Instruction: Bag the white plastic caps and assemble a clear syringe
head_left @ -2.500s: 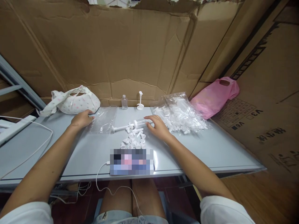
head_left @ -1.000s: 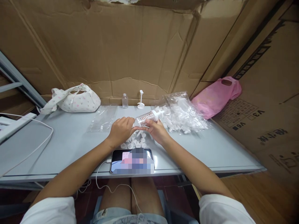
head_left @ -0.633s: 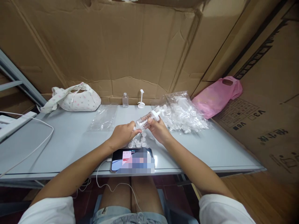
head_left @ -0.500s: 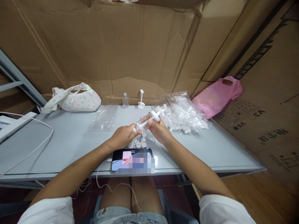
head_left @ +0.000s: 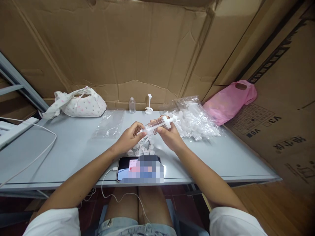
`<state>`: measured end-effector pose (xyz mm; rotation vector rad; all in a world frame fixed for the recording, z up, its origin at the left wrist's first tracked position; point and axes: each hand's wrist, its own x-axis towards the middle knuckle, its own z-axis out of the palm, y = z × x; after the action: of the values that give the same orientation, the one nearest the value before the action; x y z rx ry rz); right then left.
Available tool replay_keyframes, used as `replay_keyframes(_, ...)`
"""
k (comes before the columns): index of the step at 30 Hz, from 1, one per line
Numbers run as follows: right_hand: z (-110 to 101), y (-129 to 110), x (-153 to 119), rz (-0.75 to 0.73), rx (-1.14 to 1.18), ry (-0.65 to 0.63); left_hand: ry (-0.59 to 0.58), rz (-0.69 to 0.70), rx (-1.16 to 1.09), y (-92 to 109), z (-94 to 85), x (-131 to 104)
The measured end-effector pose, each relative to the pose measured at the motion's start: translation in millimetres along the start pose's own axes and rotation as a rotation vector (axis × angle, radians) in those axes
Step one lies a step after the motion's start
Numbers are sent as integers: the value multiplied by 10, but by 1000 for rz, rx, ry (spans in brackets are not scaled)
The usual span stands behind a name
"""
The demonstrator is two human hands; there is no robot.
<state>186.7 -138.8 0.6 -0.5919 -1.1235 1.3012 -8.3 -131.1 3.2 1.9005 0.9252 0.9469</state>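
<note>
A clear plastic syringe (head_left: pixel 158 124) with a white plunger is held above the grey table (head_left: pixel 73 154). My right hand (head_left: pixel 169 136) grips its barrel. My left hand (head_left: pixel 129 137) pinches the tip end of the syringe, fingers closed around a small white piece. Below both hands lies a heap of several small white caps (head_left: pixel 142 149). To the right sits a pile of bagged syringes (head_left: pixel 194 119) in clear plastic.
A phone (head_left: pixel 140 167) on a white cable lies at the table's front edge. An empty clear bag (head_left: pixel 109 124), a small bottle (head_left: pixel 132 105), an upright white plunger (head_left: pixel 148 105), a white cloth bag (head_left: pixel 78 104) and a pink plastic bag (head_left: pixel 228 100) surround the work area. Cardboard walls stand behind.
My right hand lifted the syringe from the table. My left hand left the clear bag, came to the syringe's tip, and both raised it a little.
</note>
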Motion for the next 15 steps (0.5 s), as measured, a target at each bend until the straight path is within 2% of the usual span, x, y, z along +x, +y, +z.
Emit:
replay_keyframes(2, 16, 28, 6, -4, -2, 47, 80, 22, 128, 24, -7, -17)
replay_keyframes(6, 49, 75, 1, 0, 5, 78, 86, -25, 241, 86, -11, -59)
replay_keyframes(11, 70, 128, -9, 15, -10, 86, 53, -95, 179, 60, 16, -77)
replay_keyframes(15, 75, 139, -24, 6, -2, 66, 17, -144, -2, 3, 1, -63)
